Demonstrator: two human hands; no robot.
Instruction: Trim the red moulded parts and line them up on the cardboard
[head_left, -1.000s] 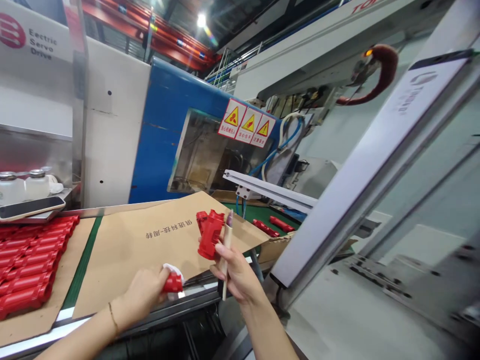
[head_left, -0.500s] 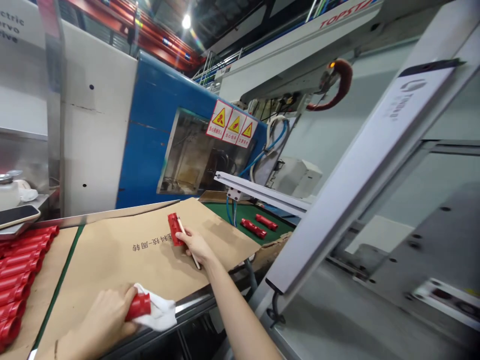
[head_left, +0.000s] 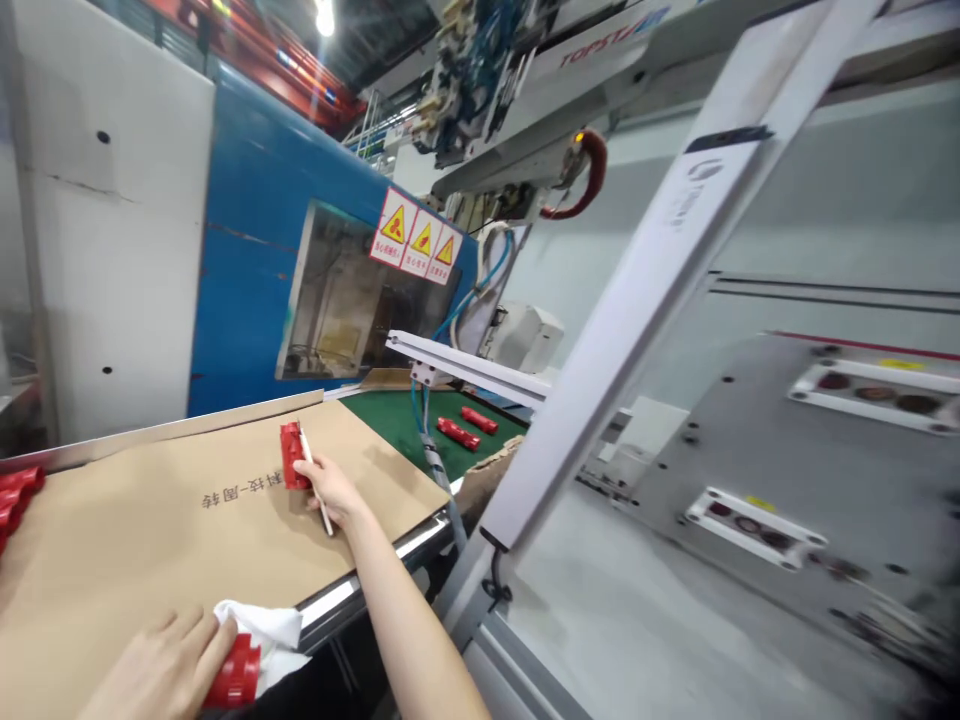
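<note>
Across the lower left of the frame lies a broad cardboard sheet [head_left: 150, 540], printed with dark Chinese characters near its middle, its near edge running along a metal table rim [head_left: 352, 590]. Bare cardboard spreads wide between the two hands. Behind it, upper left, rises a blue machine housing [head_left: 247, 290] bearing three yellow-triangle warning signs [head_left: 416, 238]; above, a white beam shows the partial lettering "TOPSTA". A slanted white frame post [head_left: 637, 300] cuts across the centre. Beyond the sheet's far corner, a green belt [head_left: 420, 430] carries two red parts [head_left: 469, 427]. At centre left, the right hand [head_left: 334, 490] is closed on a red plastic part [head_left: 292, 456] resting on the cardboard, with a thin pen-like stick [head_left: 315, 480] pinched alongside. Bottom left, the left hand [head_left: 161, 670] grips a red cap-shaped piece [head_left: 234, 678] wrapped in white cloth [head_left: 266, 632].
</note>
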